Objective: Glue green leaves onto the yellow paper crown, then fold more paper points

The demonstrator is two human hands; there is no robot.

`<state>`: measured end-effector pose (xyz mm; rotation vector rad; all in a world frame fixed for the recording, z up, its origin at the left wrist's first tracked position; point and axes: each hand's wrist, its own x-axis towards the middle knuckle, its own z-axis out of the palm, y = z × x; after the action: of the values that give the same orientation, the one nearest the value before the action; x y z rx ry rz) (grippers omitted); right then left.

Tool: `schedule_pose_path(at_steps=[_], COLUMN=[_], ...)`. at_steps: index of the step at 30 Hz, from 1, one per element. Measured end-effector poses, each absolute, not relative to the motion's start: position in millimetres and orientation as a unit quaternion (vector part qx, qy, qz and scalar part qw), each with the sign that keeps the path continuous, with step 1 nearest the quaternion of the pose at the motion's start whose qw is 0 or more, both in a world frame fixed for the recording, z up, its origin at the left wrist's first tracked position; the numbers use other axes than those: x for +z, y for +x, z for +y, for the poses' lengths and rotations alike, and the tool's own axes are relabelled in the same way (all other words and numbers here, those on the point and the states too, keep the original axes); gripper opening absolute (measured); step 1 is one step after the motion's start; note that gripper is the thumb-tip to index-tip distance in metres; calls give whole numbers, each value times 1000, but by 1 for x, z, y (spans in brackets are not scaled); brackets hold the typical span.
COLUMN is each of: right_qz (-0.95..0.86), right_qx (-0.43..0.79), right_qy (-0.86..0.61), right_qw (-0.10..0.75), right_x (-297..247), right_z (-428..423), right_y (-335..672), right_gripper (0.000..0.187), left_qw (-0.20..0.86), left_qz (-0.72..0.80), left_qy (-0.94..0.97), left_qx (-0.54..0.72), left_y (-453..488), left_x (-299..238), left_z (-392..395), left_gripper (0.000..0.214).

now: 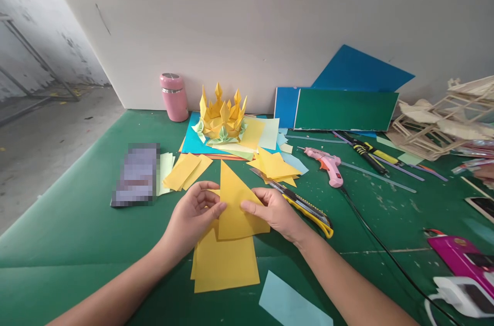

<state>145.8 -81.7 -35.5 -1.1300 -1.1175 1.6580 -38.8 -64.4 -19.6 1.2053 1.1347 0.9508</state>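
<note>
A yellow folded paper triangle (237,213) is held upright between my two hands, its point at the top left. My right hand (274,210) pinches its right side, thumb in front and fingers behind. At its left edge, my left hand (198,207) has curled fingers and the thumb tip against the paper; part of that grip is hidden. Below lie yellow paper sheets (227,269), overlapping on the green table. A yellow utility knife (309,207) with its blade out lies just beyond my right hand. Behind it is a pile of folded yellow triangles (276,165).
A yellow paper crown (223,118) stands on stacked coloured paper. Left are a pink flask (173,97), yellow strips (189,169) and a blurred-out object (137,174). A pink glue gun (326,164), its cord and a light-blue sheet (295,300) lie right. Stick models (443,115) stand far right.
</note>
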Motion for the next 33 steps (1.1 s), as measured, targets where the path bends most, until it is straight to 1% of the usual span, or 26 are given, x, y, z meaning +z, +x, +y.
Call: schedule_pose_path(at_steps=[3,6,13,19,24,33], right_qz=[-444,-441,-436,-451,-454,-471], right_qx=[655,652,654,639,631,622], right_qy=[-451,-455,-456,-457,-482,-485], right_qw=[413,417,417,423,405,395], right_x=[-36,-37,-38,-35,-35,-33], right_z=[-81,-80,-80,-80,-79,-78], right_y=[145,145,146,148,147,147], right_gripper=[42,43,41,42,49,52], left_qw=[566,542,469,466,495,552], left_qz=[476,463,474,454,447,400], left_qy=[517,541,612,646,652,649], left_qx=[431,445,426,399,359,338], left_y=[-38,-39,-41,-43,-43,-44], left_x=[-20,-22,-25,-21,-25,-24], left_z=[-65,-65,-66,-68,-69,-69], left_gripper=[35,29,16,23,27,46])
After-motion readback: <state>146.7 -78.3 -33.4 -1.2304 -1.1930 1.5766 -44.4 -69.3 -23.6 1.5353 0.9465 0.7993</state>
